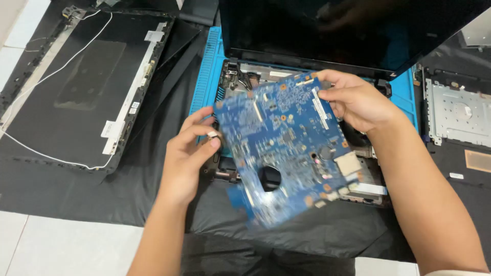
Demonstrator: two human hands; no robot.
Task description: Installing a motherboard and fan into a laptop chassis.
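I see both hands gripping the blue rectangular circuit board (286,153): right hand (358,102) fingers clamp its top edge, left hand (189,153) fingers pinch its left edge, above the opened black laptop base (358,168).

Two hands, left hand (186,153) and right hand (358,99). One blue circuit board (286,148), one blue mat (207,76). One open laptop (348,30), one black screen cover (82,82), one metal plate (458,115).

Two bare forearms, left hand (186,156), right hand (355,102), no rings, no watch

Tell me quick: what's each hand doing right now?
Left hand: closed on the board's left edge.
Right hand: closed on the board's top right edge.
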